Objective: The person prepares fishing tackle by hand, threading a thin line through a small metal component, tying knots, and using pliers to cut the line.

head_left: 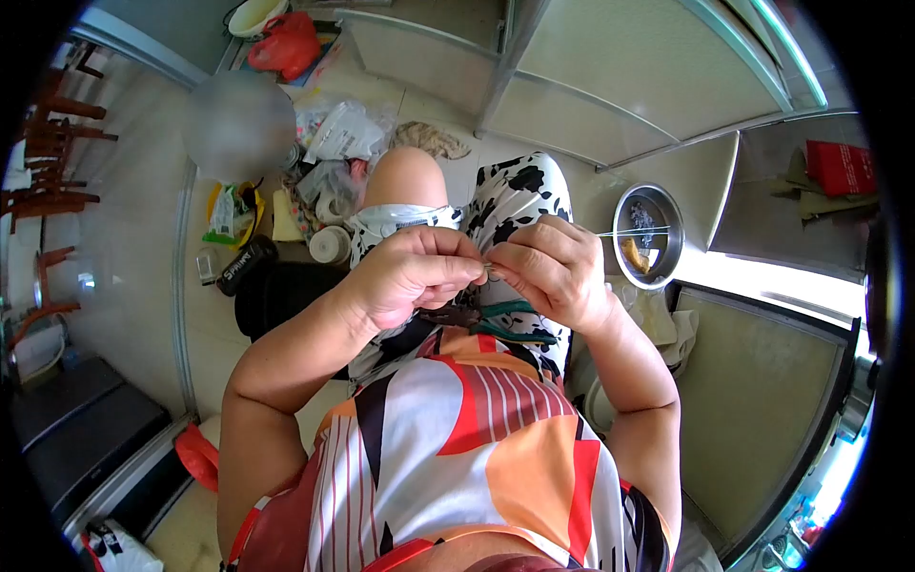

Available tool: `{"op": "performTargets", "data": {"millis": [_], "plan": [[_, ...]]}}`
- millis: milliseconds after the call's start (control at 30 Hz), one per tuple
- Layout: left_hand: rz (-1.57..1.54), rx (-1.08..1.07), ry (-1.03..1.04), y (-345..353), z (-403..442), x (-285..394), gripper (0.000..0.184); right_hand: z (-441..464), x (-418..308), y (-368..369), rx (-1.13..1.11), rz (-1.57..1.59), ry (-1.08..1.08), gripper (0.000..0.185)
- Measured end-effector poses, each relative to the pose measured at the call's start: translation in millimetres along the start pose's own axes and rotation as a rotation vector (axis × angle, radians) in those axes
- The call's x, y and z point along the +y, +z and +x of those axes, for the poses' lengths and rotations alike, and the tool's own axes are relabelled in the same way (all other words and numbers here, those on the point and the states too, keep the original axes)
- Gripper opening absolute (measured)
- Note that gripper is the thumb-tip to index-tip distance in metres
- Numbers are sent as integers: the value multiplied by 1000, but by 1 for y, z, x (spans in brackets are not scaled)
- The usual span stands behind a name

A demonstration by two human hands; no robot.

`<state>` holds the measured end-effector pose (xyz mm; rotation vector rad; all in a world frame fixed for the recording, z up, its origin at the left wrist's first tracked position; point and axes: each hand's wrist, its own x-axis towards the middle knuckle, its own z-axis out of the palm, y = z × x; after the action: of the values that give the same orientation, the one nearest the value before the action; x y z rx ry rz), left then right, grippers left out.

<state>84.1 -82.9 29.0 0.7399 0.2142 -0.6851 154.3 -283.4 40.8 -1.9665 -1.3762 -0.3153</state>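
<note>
Both hands meet above my lap, fingertips nearly touching. My left hand (424, 273) is closed in a pinch on something tiny that I cannot make out. My right hand (550, 270) is closed too, its thumb and forefinger pinching at the same spot. Thin metal sticks (633, 233) stick out to the right from behind my right hand and reach over a steel bowl (620, 212). In the bowl lie a brownish-yellow piece (634, 255) and some small dark bits. Green strips (519, 325) lie across my lap below the hands.
Plastic bags (345, 132) and a roll (330, 244) lie on the floor ahead to the left, near a black can-like object (247, 265). A red bag (286, 46) is at the top left. Cabinets (610, 81) stand ahead, and a panel (762, 400) is at the right.
</note>
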Motion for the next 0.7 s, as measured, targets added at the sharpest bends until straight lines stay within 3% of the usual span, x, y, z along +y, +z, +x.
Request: {"op": "performTargets", "data": {"millis": [233,700], "plan": [[39,-1,15,-2,0,-2,7,-6,0,10,43,31,30,19],[-87,-64,-101,-6,0,-6,7,1,-1,-9,-73,-136,-176,26]]}}
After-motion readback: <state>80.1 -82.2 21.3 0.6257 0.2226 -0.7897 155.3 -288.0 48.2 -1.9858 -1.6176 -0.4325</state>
